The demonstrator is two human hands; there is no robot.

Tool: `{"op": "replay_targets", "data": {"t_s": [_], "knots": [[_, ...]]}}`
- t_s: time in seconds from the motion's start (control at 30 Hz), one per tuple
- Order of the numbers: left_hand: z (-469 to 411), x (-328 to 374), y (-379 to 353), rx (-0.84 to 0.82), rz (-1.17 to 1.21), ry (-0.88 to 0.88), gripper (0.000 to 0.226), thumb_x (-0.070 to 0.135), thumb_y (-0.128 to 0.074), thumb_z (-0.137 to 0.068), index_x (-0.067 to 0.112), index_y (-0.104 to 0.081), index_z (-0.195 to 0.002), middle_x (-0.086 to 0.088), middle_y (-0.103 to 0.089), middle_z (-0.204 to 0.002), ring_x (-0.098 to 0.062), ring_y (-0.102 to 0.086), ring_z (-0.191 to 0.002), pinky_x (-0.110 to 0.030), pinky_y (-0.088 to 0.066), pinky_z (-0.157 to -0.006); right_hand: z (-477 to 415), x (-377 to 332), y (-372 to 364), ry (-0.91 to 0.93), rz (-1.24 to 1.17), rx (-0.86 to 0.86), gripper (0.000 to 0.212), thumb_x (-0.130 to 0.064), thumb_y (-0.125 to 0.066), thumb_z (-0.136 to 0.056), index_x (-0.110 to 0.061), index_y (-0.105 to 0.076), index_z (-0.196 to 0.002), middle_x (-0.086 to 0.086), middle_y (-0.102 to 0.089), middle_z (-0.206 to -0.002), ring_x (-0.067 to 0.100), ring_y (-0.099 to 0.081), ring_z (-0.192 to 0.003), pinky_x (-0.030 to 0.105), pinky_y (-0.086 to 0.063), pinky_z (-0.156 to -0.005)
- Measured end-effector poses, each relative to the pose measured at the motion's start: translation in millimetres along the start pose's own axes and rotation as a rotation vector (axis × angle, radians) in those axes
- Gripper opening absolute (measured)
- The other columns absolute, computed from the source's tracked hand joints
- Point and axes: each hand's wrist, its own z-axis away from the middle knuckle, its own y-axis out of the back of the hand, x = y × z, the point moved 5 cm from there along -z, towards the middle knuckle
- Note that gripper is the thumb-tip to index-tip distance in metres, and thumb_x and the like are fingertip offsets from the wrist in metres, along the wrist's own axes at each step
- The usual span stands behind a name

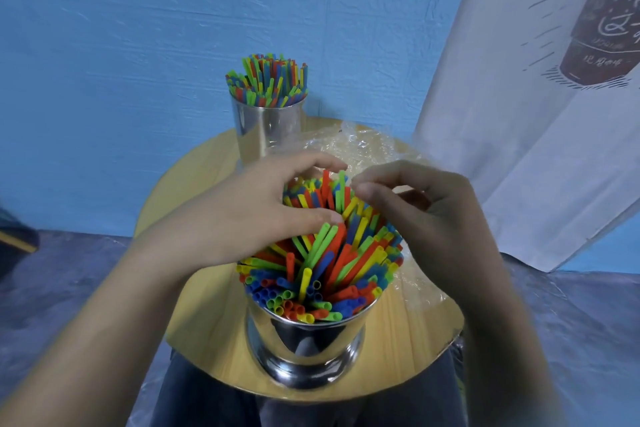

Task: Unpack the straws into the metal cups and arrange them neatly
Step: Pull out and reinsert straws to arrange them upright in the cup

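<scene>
A shiny metal cup (304,340) stands at the near edge of the small round wooden table (207,340), packed with red, blue, green and yellow straws (329,263) that fan out unevenly. My left hand (256,208) curves its thumb and fingers round the far left part of this bunch. From the right, my right hand (426,215) has its fingers curled, with thumb and forefinger pinched together at the tips of the tallest straws. A second metal cup (268,128) at the back of the table holds its own upright straws (268,80).
Crumpled clear plastic wrapping (367,149) lies on the table behind and to the right of the near cup. A blue wall rises behind the table, and a white printed cloth (536,114) hangs at the right. My dark trousers (207,402) show below the table edge.
</scene>
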Motion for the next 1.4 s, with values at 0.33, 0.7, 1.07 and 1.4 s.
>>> {"op": "replay_targets", "data": {"t_s": [0.33,0.7,1.07,1.4], "knots": [[-8.0,17.9,1.6,0.097,-0.381,0.122,0.024,0.054,-0.069,-0.084,0.041,-0.064,-0.104,0.016,-0.067,-0.094,-0.001,-0.06,-0.087,-0.031,-0.05,-0.076,1.2,11.6,0.9,-0.098,-0.078,-0.048,0.024,-0.035,-0.057,-0.098,-0.021,-0.076,-0.099,-0.007,-0.076,-0.09,0.015,-0.074,-0.087,0.023,-0.058,-0.068],[8.8,19.1,9.0,0.148,-0.639,0.239,0.036,0.066,-0.057,-0.089,0.041,-0.059,-0.114,0.013,-0.065,-0.102,-0.018,-0.06,-0.097,-0.037,-0.051,-0.08,4.5,12.8,-6.9,-0.184,-0.195,-0.212,0.049,-0.045,-0.046,-0.1,-0.006,-0.076,-0.103,0.006,-0.079,-0.094,0.02,-0.077,-0.089,0.03,-0.061,-0.078],[-8.3,3.2,-1.4,0.054,-0.059,0.121,0.028,0.056,-0.07,-0.069,0.035,-0.073,-0.087,0.012,-0.073,-0.088,-0.008,-0.07,-0.084,-0.041,-0.057,-0.087,5.5,8.3,-8.1,-0.188,-0.197,-0.235,0.04,-0.035,-0.043,-0.104,-0.016,-0.078,-0.105,0.004,-0.079,-0.095,0.021,-0.077,-0.092,0.033,-0.062,-0.082],[-9.0,4.3,-0.4,0.093,0.039,-0.011,0.011,0.04,-0.078,-0.083,0.033,-0.069,-0.084,0.003,-0.069,-0.078,-0.008,-0.063,-0.068,-0.022,-0.05,-0.067,2.4,16.1,-3.3,-0.212,-0.365,-0.15,0.026,-0.027,-0.058,-0.094,-0.017,-0.078,-0.107,0.009,-0.079,-0.103,0.029,-0.075,-0.099,0.048,-0.06,-0.091]]}}
